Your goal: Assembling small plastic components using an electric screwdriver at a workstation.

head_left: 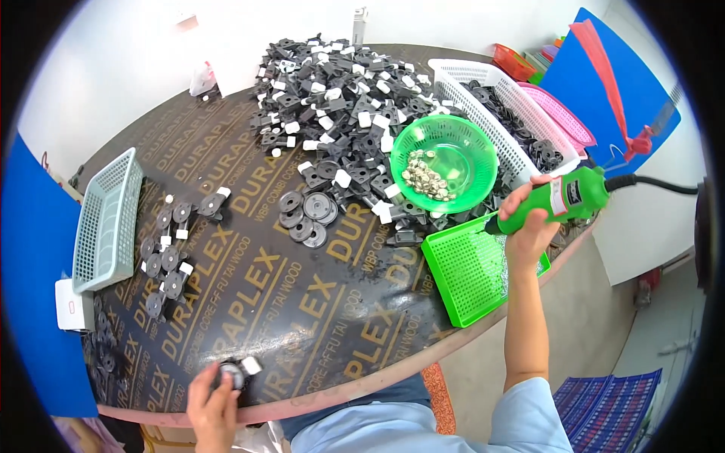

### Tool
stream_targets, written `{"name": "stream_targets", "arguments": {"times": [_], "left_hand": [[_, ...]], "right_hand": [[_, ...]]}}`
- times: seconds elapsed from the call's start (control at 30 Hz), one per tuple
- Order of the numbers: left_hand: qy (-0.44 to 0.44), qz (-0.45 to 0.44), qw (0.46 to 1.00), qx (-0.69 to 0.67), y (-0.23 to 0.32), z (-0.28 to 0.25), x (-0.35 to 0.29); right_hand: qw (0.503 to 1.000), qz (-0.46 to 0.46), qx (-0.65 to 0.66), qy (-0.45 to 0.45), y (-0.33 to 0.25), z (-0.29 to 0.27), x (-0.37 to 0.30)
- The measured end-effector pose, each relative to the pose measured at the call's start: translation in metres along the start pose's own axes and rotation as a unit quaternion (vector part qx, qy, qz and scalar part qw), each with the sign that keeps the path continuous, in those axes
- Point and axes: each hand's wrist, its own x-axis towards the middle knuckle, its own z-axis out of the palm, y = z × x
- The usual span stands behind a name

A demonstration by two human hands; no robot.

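Observation:
My left hand (211, 402) pinches a black caster-like part (236, 375) at the table's near edge; the part has a round disc and a white block on it. My right hand (529, 232) grips a green electric screwdriver (568, 198) with a black cord. The tool points left, its front end over a shallow green tray (453, 291) that holds small shiny screws (495, 260). Behind the tray, a round green basket (480, 162) contains small metal pieces (425, 178). Several loose black discs (317, 208) lie on the tabletop between the hands.
A large heap of black parts with white blocks (332, 98) covers the far table. Similar parts (166, 260) lie at left beside a pale green basket (109, 219) and a white box (73, 306). A white basket (453, 79) of black pieces stands at far right.

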Motion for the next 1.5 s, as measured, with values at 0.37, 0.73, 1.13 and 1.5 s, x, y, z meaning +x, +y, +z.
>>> {"name": "stream_targets", "arguments": {"times": [0.37,0.73,1.13,1.5], "left_hand": [[-0.004,0.147,0.989,-0.010,0.053,0.053,0.097],[-0.045,0.127,0.982,-0.133,0.047,0.066,0.112],[0.037,0.147,0.977,-0.151,0.045,0.084,0.106],[0.047,0.143,0.975,-0.166,0.041,0.083,0.102]], "right_hand": [[0.999,0.037,0.009,-0.017,0.018,-0.011,0.004],[0.997,0.052,-0.051,0.004,0.019,-0.003,0.003],[0.923,0.150,0.328,-0.137,-0.058,0.138,-0.037],[0.939,0.174,0.222,-0.196,-0.061,0.169,-0.061]]}}
